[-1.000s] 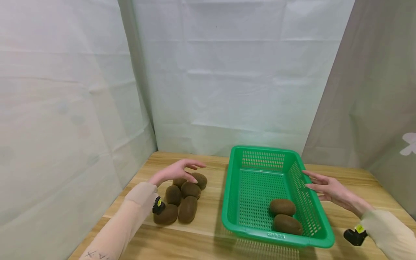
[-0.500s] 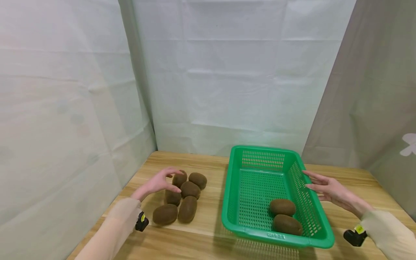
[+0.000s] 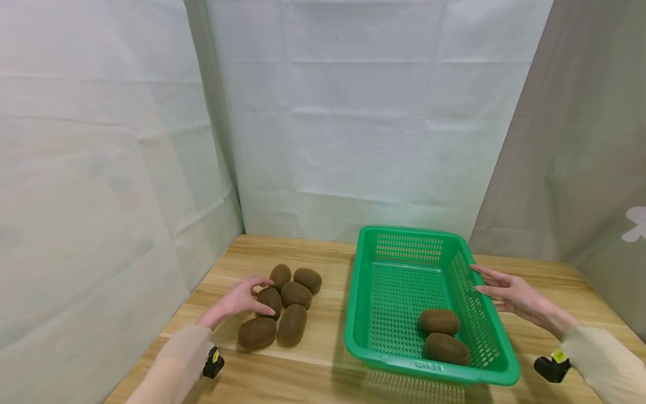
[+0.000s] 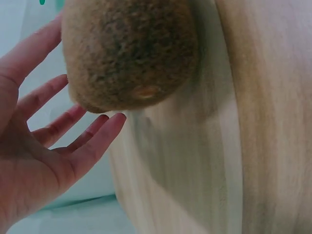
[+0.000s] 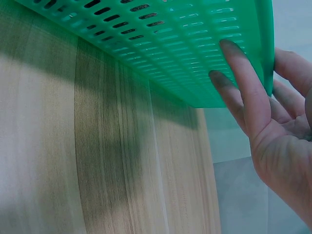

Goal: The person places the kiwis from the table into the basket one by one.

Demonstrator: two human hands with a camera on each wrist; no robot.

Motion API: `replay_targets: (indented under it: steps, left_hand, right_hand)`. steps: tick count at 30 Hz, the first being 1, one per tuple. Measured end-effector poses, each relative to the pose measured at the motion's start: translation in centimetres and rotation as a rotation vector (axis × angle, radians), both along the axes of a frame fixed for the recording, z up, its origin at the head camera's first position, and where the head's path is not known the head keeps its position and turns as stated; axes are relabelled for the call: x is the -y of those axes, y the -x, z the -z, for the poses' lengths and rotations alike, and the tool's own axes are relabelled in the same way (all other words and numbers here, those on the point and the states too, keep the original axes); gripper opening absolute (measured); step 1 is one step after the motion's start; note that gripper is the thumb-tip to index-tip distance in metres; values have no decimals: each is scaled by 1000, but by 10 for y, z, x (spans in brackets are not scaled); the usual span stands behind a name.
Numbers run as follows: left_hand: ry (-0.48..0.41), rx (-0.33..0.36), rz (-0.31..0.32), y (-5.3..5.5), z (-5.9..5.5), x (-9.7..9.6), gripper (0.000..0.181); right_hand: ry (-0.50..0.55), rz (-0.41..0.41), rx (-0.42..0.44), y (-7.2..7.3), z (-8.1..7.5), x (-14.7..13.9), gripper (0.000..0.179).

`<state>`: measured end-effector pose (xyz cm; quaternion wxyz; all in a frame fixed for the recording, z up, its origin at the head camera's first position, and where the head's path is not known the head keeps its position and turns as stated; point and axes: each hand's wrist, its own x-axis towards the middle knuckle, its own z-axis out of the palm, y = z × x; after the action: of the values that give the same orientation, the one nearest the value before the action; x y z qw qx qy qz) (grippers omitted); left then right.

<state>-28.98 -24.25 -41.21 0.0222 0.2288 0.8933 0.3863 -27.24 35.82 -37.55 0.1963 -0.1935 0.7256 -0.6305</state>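
In the head view, my left hand has its thumb and fingers spread about a brown kiwi in a cluster on the left. The thumb tip overlaps that fruit's near side. Close up in the left wrist view, a fuzzy kiwi partly covers the fingertips of the left hand, whose fingers look extended and apart. On the right, my right hand rests straight fingers at the side rim of a green plastic basket. The right wrist view shows two fingertips against the basket's slotted outer wall.
Around the left hand lie more kiwis on the wooden table. Two kiwis sit in the basket's near right part. Pale cloth hangs behind the table and on both sides.
My left hand has moved back left and nearer, from above the far kiwis to the kiwi at the cluster's left side. The right hand and basket have stayed in place.
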Motion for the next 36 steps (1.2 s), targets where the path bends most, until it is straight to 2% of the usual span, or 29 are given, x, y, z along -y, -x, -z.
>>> replay_targets:
  steps: [5,11,19,22,30,36]
  left_hand:
    - [-10,1,13,0,4,0,64]
    - [-4,-35,9,2,9,0,62]
    - [-36,-78,53,2,11,3,59]
    - [-43,-59,40,0,9,4,59]
    - [-75,67,-12,-5,-6,6,60]
    - [-88,78,-1,-5,-15,4,59]
  right_hand:
    - [0,-2,7,-2,-1,2,58]
    - [-15,10,27,-2,-2,2,60]
    - [-10,12,30,-2,-2,3,61]
    - [-17,16,26,-2,-2,4,60]
    - [-18,26,14,-2,-2,5,60]
    - [-3,17,16,-3,-2,5,60]
